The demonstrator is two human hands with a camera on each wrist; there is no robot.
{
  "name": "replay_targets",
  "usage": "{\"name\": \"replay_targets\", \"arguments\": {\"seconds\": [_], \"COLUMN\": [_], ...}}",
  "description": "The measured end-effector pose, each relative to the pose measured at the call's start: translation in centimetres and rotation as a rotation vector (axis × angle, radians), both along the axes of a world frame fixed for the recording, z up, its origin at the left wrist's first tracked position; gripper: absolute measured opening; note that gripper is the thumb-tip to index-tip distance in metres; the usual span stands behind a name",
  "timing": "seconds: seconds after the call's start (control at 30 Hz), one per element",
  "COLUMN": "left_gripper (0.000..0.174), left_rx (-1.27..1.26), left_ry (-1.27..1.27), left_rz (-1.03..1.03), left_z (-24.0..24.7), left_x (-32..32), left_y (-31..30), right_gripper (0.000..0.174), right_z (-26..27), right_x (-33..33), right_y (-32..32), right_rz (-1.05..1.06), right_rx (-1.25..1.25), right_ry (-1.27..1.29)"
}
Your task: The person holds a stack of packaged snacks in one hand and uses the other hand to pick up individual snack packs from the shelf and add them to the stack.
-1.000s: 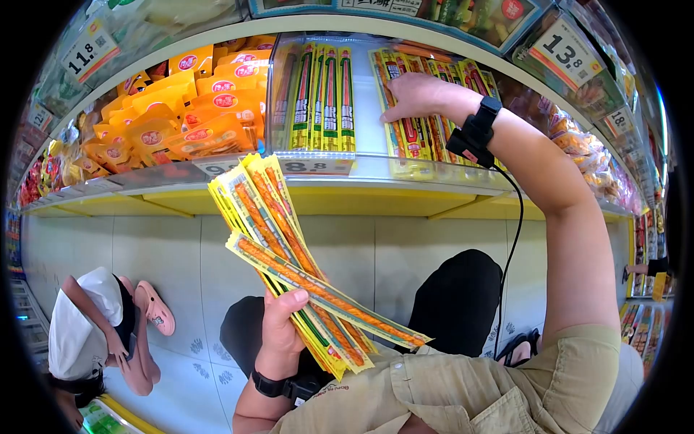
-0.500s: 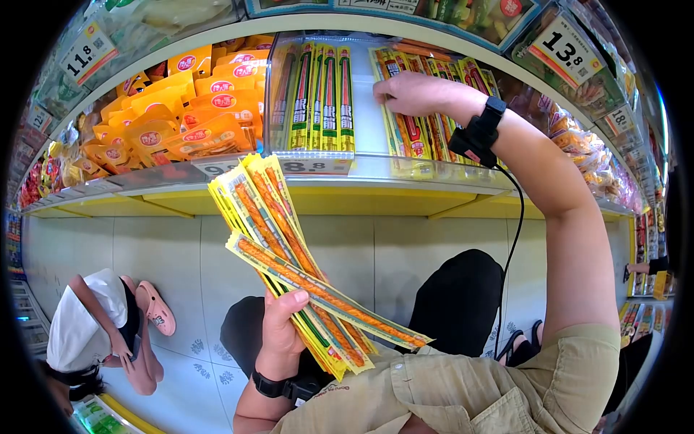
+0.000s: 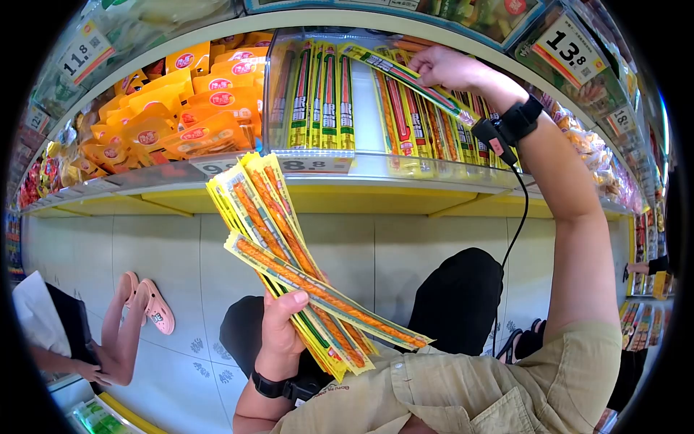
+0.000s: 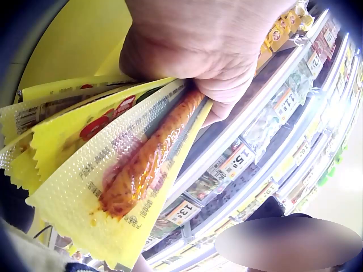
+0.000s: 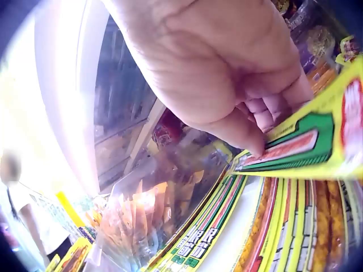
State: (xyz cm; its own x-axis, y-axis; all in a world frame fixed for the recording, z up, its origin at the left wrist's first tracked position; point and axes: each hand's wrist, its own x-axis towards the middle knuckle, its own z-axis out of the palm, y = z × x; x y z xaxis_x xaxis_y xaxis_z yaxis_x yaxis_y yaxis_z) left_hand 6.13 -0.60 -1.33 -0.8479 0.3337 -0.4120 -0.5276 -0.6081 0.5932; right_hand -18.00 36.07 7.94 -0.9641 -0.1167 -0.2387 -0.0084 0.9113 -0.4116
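Note:
My left hand (image 3: 280, 322) grips a fanned bunch of long yellow snack-stick packets (image 3: 278, 224), the top one lying crosswise over the others. Up close in the left wrist view, an orange-brown stick (image 4: 150, 161) shows through a packet's clear wrapper. At the shelf, my right hand (image 3: 450, 69) pinches one long yellow-and-green snack-stick packet (image 3: 383, 65), which slants over the bin. Thumb and fingers meet at the edge of this packet (image 5: 300, 144) in the right wrist view. Below it lie rows of similar packets (image 3: 416, 130).
Left of a bare white strip (image 3: 367, 108) stand more green-and-yellow packets (image 3: 322, 108). Orange pouches (image 3: 206, 108) fill the neighbouring bin. A clear ledge with price tags (image 3: 318, 166) runs along the front. Another person's legs and pink clogs (image 3: 157, 307) are at the left.
My right hand has drawn a packet up out of the right rows and now holds it slantwise above them. The left hand stays put with its bunch. The person at left has shifted.

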Motion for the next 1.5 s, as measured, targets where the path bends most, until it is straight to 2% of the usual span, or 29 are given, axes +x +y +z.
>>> {"name": "replay_targets", "arguments": {"seconds": [0.07,0.17,0.27,0.37,0.4,0.5,0.63,0.73,0.83,0.93,1.03,1.07,1.17,1.3,1.33,1.43,1.5], "left_gripper": [0.046,0.046,0.045,0.045,0.045,0.045,0.045,0.045,0.045,0.045,0.044,0.044,0.044,0.045,0.045,0.044,0.045], "left_rx": [0.008,-0.002,-0.003,-0.015,-0.012,-0.006,-0.009,-0.002,-0.008,-0.006,0.000,0.002,0.011,0.000,-0.010,-0.013,-0.009], "left_ry": [-0.002,-0.001,-0.010,0.000,0.003,0.010,0.007,0.000,0.010,0.010,0.001,-0.001,0.004,0.012,0.013,0.009,0.010], "left_rz": [-0.018,-0.003,0.000,0.002,0.003,0.001,-0.003,0.004,0.009,0.012,0.019,0.024,0.025,0.017,0.019,0.026,0.023], "left_z": [-0.3,-0.1,-0.1,-0.1,-0.1,-0.2,-0.1,-0.2,-0.1,0.1,0.3,0.3,0.2,0.4,0.5,0.5,0.5], "left_x": [0.0,0.0,0.0,0.0,0.0,-0.1,-0.1,0.0,-0.1,0.0,0.0,0.0,-0.1,-0.1,-0.1,-0.1,-0.1], "left_y": [-0.2,0.0,0.1,0.3,0.3,0.4,0.5,0.6,0.4,0.3,0.3,0.3,0.3,0.3,0.3,0.4,0.4], "right_gripper": [0.031,0.016,0.013,0.017,0.017,0.027,0.024,0.024,0.023,0.013,0.019,0.022,0.023,0.018,0.021,0.022,0.023], "right_z": [-0.3,0.4,0.9,-0.2,-0.2,-0.2,0.6,-1.2,-3.4,-4.7,-1.2,-2.6,-2.6,-3.0,-2.6,-2.3,-2.6], "right_x": [-0.3,0.6,1.5,1.3,0.8,-0.5,-0.4,-1.6,-2.0,-2.1,-1.5,-1.9,-1.3,-1.3,-1.5,-2.5,-1.4], "right_y": [1.4,1.2,0.2,-0.8,-1.0,-2.6,-6.9,-8.2,-8.4,-7.5,-8.3,-7.6,-8.2,-7.5,-7.0,-5.1,-4.8], "right_rz": [0.057,0.034,0.106,0.121,0.245,0.357,0.525,0.694,0.614,0.573,0.382,0.440,0.291,0.241,0.232,0.466,0.415], "right_rx": [0.104,0.186,0.191,0.178,0.238,0.308,0.513,0.625,0.540,0.337,0.318,0.271,0.060,-0.168,-0.090,0.115,0.154], "right_ry": [-0.001,0.081,0.192,0.349,0.413,0.447,0.501,0.555,0.410,0.622,-0.052,-0.024,-0.188,-0.093,-0.028,0.101,-0.024]}}
